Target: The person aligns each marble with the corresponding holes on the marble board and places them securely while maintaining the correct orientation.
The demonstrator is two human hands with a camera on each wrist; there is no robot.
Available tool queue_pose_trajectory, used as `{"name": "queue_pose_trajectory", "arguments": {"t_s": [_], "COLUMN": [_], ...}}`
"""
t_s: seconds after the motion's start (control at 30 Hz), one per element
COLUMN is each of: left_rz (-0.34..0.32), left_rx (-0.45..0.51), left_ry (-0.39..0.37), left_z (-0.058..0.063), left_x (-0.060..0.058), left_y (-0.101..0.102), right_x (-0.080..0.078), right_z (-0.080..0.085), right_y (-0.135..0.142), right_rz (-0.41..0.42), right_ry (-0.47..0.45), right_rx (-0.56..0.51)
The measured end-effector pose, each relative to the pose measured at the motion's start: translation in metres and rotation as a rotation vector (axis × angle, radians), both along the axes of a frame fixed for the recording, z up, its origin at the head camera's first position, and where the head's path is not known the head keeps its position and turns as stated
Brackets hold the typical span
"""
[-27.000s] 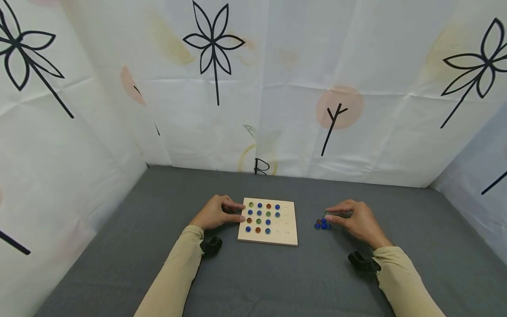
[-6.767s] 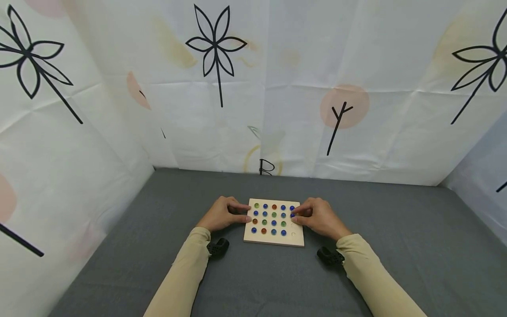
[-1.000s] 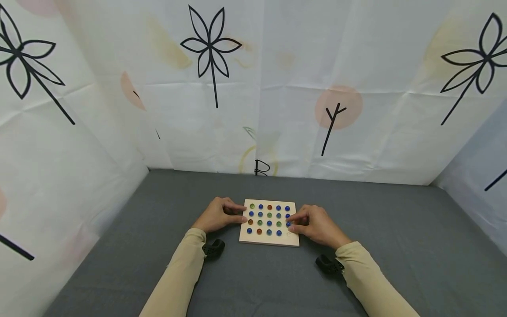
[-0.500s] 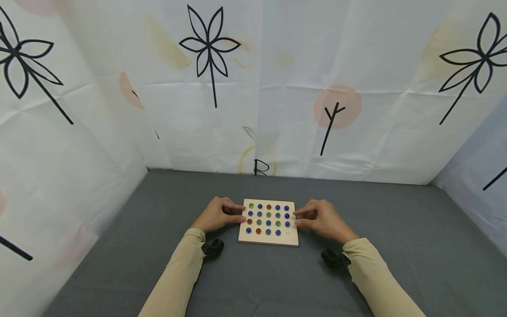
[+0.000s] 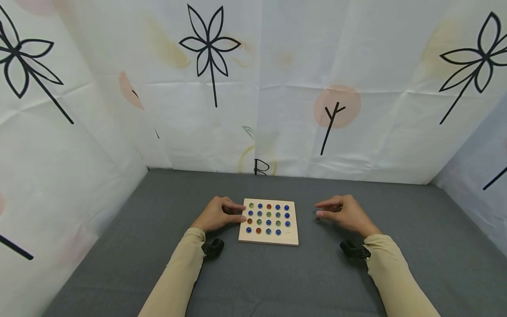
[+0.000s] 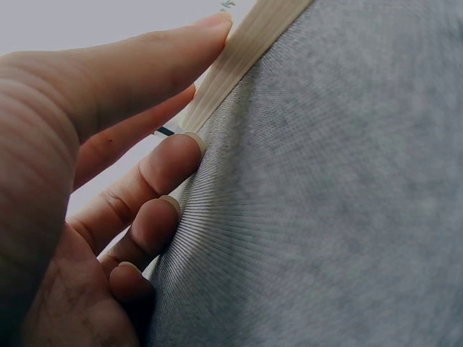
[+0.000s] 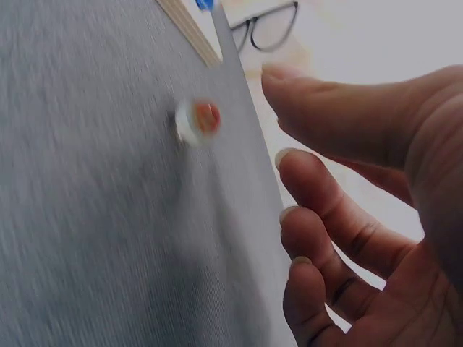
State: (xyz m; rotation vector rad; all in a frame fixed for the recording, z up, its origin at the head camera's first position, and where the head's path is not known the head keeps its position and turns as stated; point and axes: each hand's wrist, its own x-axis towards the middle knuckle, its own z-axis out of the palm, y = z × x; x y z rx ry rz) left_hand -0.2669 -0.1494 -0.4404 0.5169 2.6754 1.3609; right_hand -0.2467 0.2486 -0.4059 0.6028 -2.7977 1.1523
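Observation:
A pale wooden board (image 5: 253, 238) lies flat on the grey cloth, with rows of blue, green and amber marbles (image 5: 268, 222) seated in its hollows. The near right corner hollow (image 5: 288, 234) holds no marble. My left hand (image 5: 218, 215) rests thumb and finger on the board's left edge, the tips apart along it. In the left wrist view its thumb (image 6: 210, 32) touches the wooden rim. My right hand (image 5: 346, 213) hovers right of the board, thumb and fingers apart. Just below its tips lies a loose glass marble (image 7: 199, 121), clear with a red-orange patch.
Grey cloth (image 5: 253, 281) covers the table. White printed fabric (image 5: 293, 132) hangs behind it and along both sides. A dark wrist camera (image 5: 213, 248) sits beneath the left wrist, another camera (image 5: 354, 249) beneath the right.
My right hand has moved off the board's right edge, out to the loose marble. A second ago it was setting a blue marble in the third row. The left hand stays put.

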Motion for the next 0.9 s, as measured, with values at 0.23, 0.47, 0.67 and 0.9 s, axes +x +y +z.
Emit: {"name": "queue_pose_trajectory", "arguments": {"t_s": [0.23,0.47,0.67,0.9], "left_rz": [0.012,0.018,0.02,0.018], "left_rx": [-0.006,-0.011,-0.01,-0.004], "left_ry": [-0.014,-0.011,-0.019,-0.027], "left_z": [0.003,0.004,0.003,0.004], "left_x": [0.002,0.002,0.001,0.001], "left_y": [0.001,0.002,0.003,0.002], "right_x": [-0.004,-0.007,-0.008,-0.008], "right_z": [-0.006,-0.012,-0.015,-0.015], "right_y": [0.016,0.018,0.017,0.012], "right_rz": [0.045,0.132,0.153,0.138], "right_ry": [-0.062,-0.135,-0.115,-0.105], "right_rx": [-0.01,-0.01,0.025,0.064]}}
